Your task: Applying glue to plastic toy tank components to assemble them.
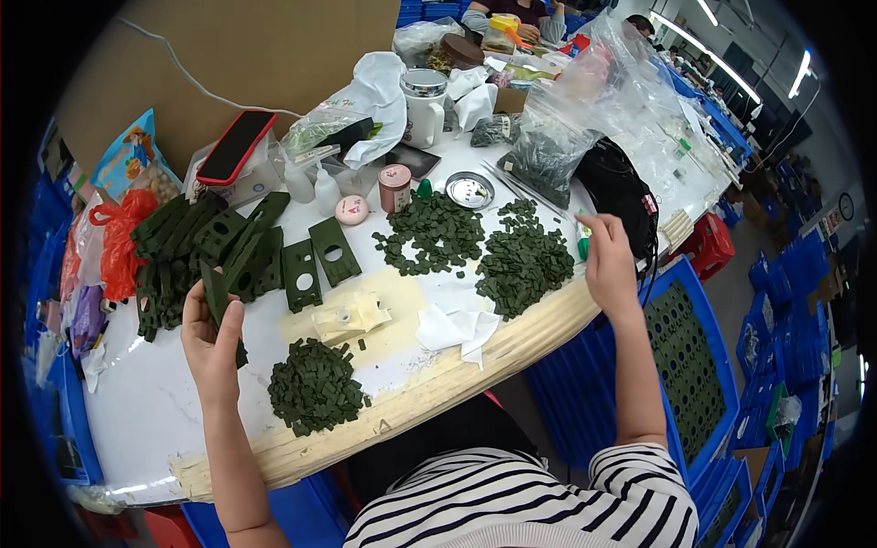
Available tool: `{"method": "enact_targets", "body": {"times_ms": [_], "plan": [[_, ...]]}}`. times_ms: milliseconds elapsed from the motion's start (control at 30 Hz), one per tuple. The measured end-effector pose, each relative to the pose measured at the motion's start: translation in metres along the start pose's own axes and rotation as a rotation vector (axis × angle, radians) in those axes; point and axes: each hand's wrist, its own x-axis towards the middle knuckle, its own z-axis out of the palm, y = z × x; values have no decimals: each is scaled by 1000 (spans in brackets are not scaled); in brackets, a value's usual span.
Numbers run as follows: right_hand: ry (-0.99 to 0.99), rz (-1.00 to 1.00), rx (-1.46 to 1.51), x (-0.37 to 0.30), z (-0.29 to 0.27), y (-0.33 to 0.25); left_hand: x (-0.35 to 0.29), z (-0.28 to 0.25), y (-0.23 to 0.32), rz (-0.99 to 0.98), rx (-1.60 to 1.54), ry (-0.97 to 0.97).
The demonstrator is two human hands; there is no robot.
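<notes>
Head view: a dark green plate is gripped upright in the left hand, above the table near a stack of plates. A small green-white piece is pinched in the right hand beside a heap of chips at the table edge. Chips could be swept off by that wrist.

Your left hand had bare white tabletop to its near left, the widest open patch. Just right of it a heap of small green squares blocked the near edge. Farther in, stacked green plates crowded the left side. In front of your right hand, two more green heaps filled the middle, with only narrow white lanes between them. Bottles, a mug and bags walled the far side.
</notes>
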Motion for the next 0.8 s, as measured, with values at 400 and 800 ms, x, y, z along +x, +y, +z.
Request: {"method": "enact_targets", "body": {"times_ms": [400, 800], "plan": [[-545, -310, -366, 25, -5, 77, -1, 16, 27, -97, -220, -109], [162, -76, 342, 63, -42, -1, -2, 29, 61, 148, 157, -220]]}}
